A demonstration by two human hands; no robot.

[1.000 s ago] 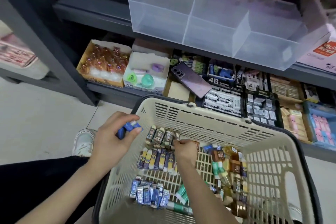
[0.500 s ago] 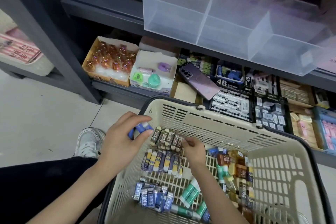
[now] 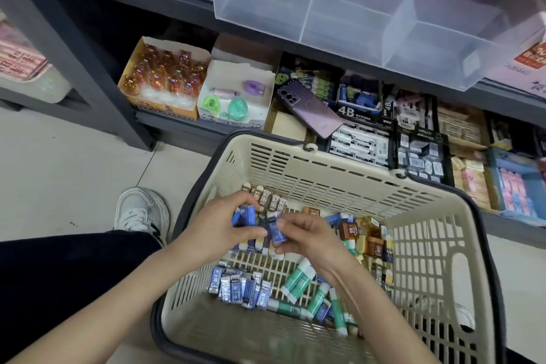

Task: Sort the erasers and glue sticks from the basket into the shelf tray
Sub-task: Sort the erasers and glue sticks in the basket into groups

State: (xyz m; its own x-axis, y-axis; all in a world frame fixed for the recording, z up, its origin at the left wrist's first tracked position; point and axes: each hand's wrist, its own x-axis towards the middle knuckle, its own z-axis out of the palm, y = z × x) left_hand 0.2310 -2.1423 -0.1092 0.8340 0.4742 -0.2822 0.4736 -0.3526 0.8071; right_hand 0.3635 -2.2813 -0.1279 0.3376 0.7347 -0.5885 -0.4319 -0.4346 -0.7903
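A beige basket (image 3: 437, 248) on the floor holds blue-wrapped erasers (image 3: 240, 287), brown erasers (image 3: 271, 201) and green glue sticks (image 3: 298, 276). My left hand (image 3: 215, 233) grips a small bunch of blue erasers (image 3: 243, 214) over the basket's left side. Close beside it, my right hand (image 3: 307, 235) pinches one blue eraser (image 3: 276, 229), almost touching the left hand. Above, on the upper shelf, sits a clear plastic tray (image 3: 354, 9) with several compartments, nothing visible inside.
The lower shelf holds boxes of orange trinkets (image 3: 165, 80), a white box with sharpeners (image 3: 236, 97), a purple phone (image 3: 310, 108), 4B eraser packs (image 3: 360, 143) and pink items (image 3: 514, 186). A dark shelf post (image 3: 76, 59) stands left. My white shoe (image 3: 141, 210) rests on pale floor.
My right hand lifted from the basket floor with a blue eraser and came up to the left hand, which moved right over the basket. The camera shifted closer.
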